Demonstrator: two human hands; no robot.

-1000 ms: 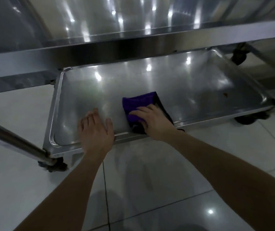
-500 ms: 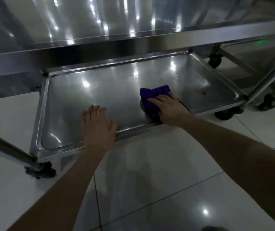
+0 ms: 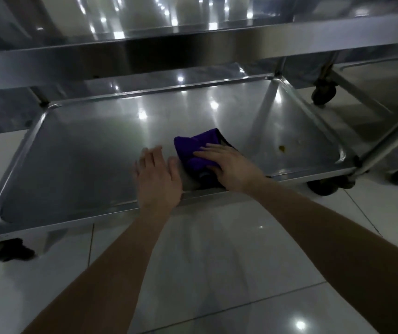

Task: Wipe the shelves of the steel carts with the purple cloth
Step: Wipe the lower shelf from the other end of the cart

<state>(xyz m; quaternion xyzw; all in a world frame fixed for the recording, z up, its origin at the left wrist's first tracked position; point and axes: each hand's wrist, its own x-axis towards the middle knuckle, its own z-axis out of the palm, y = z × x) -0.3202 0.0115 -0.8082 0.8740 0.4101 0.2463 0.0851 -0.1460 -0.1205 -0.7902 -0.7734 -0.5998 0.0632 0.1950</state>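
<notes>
The steel cart's bottom shelf (image 3: 77, 150) is a shallow tray just above the floor. The purple cloth (image 3: 194, 147) lies bunched on it near the front rim, right of centre. My right hand (image 3: 229, 165) lies flat on the cloth with straight fingers, pressing it onto the steel. My left hand (image 3: 157, 177) rests flat on the shelf's front rim, just left of the cloth, fingers straight and together. A small yellowish spot (image 3: 281, 147) sits on the shelf to the right of the cloth.
The cart's upper shelf (image 3: 144, 51) overhangs the back of the tray. Black castors (image 3: 323, 186) stand under the corners. A second cart's frame and castor (image 3: 324, 91) stand at the right. White glossy floor tiles (image 3: 217, 261) lie in front.
My left hand has slid right along the front rim until it lies close beside the cloth. My right hand stays on the cloth. The view has shifted and pulled back, showing more of the shelf.
</notes>
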